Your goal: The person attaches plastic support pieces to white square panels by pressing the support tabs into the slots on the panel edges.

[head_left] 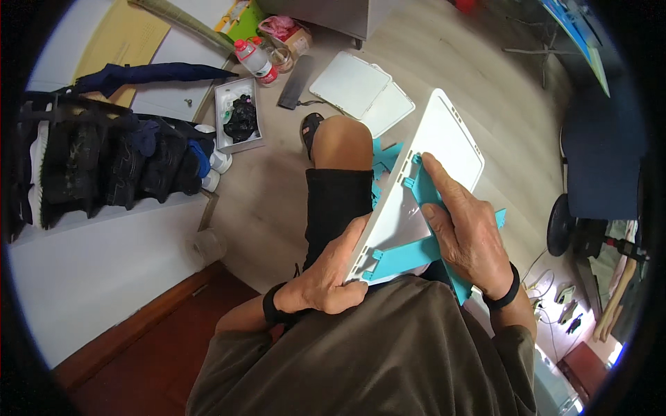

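A white panel (451,128) is held up on a slant in the middle of the frame. Its lower left edge is gripped by the left hand (326,274), with the fingers and thumb closed on it. An upper teal strip (422,191) is touched by the right hand (475,239), just right of the middle. The right pointing finger is stretched out and the thumb is bent, but it cannot be told if the strip is pinched. A lower teal strip (402,259) is joined by its clips to the panel's edge, near the left hand.

More teal pieces (382,163) can be seen on the floor, behind the panel. Two flat white boards (350,82) are laid there too, one partly over the other, at the top middle. A black bag (241,119) is held in an open box (241,145) at the upper left. Near it, a bottle (257,64) is stood up. Dark shoes (125,163) are lined up at the left.
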{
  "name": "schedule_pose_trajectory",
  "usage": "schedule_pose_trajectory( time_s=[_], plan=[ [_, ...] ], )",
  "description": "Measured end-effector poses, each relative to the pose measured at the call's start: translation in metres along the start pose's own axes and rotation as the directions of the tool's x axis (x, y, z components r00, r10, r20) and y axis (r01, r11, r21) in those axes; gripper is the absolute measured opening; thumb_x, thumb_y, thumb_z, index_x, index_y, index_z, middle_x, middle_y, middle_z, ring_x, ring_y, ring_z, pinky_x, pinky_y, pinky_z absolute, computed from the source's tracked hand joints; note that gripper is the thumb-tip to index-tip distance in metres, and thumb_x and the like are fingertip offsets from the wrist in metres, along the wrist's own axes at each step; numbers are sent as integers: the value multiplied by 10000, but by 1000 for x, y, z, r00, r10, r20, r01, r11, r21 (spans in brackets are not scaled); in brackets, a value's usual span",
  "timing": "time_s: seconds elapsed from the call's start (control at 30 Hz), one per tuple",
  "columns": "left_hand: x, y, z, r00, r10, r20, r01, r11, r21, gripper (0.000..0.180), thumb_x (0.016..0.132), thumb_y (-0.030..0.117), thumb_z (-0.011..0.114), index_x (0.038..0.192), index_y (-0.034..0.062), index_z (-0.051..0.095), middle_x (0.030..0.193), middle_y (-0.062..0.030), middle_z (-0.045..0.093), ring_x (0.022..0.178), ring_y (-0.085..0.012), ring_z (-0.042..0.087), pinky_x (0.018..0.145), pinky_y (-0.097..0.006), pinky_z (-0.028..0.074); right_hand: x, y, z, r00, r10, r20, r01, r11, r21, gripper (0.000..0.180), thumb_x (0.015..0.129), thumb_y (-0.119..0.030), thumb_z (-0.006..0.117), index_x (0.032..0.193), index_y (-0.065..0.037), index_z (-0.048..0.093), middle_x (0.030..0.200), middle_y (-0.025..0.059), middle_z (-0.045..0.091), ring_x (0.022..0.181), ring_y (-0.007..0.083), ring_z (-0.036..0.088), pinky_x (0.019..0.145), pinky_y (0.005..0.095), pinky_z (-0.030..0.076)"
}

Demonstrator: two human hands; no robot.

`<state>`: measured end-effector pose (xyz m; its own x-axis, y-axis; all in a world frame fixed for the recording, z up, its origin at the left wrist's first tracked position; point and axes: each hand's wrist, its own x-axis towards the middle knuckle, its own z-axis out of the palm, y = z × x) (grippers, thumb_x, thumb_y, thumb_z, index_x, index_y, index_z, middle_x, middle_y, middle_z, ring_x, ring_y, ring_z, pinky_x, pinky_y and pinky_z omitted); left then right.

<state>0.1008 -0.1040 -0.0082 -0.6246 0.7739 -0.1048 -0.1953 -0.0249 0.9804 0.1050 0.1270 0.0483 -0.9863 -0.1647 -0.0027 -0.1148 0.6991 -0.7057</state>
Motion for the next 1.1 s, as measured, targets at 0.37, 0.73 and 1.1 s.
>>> schedule_pose_trajectory(
  time_s=[0.37, 0.73, 1.1],
  plan=[
    [2, 5, 8, 1000, 3, 26, -1, 994, -107, 876, 717, 228, 638, 1432, -32, 204, 1306, -142, 418, 1244, -225, 389, 1052, -357, 289, -13, -14, 1, 998, 63, -13, -64, 992, -112, 613, 845, -30, 645, 1417, -75, 429, 880, 201, 618, 682, 372, 613, 611, 423, 482],
    [-3, 1, 11, 996, 90, 16, -90, 996, 24, 798, 842, 280, 588, 1429, -91, 195, 1287, -230, 461, 1202, -301, 483, 1025, -393, 376, -9, -19, -4, 996, 55, -63, -62, 991, -119, 564, 847, -44, 648, 1384, -71, 477, 853, 196, 624, 697, 361, 616, 638, 417, 479],
    [-10, -3, 12, 999, 51, -4, -51, 998, 46, 726, 859, 273, 605, 1407, -50, 258, 1239, -146, 477, 1129, -206, 473, 971, -353, 386, -13, -24, 0, 997, -6, -74, -13, 968, -251, 525, 851, -78, 657, 1352, -59, 503, 776, 161, 584, 620, 342, 592, 573, 421, 462]
  ],
)
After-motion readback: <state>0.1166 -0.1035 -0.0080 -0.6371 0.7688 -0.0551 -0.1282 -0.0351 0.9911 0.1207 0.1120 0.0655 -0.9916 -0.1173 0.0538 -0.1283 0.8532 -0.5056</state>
